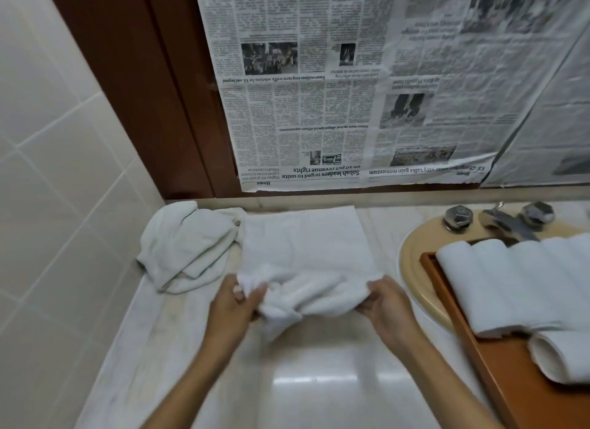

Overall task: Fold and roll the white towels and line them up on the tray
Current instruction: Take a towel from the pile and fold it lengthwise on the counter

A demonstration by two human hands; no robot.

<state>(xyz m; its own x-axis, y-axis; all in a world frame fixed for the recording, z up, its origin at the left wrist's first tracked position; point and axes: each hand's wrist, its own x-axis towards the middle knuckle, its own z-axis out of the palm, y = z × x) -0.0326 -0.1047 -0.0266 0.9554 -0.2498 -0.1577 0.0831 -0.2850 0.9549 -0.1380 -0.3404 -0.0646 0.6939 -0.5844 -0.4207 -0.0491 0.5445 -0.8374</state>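
Note:
A white towel (306,243) lies spread on the marble counter, its near edge bunched into a loose roll. My left hand (238,304) grips the left end of that roll and my right hand (384,304) grips the right end. A brown wooden tray (498,364) sits at the right over the basin. Several rolled white towels (517,281) lie side by side on it, and one more roll (562,355) lies nearer to me. A crumpled pile of white towels (188,246) rests at the counter's back left.
A beige basin rim (415,269) and a chrome faucet (507,224) with two knobs sit behind the tray. Newspaper sheets (351,93) cover the mirror above. A tiled wall (57,173) bounds the left. Glossy counter (313,380) stretches toward me.

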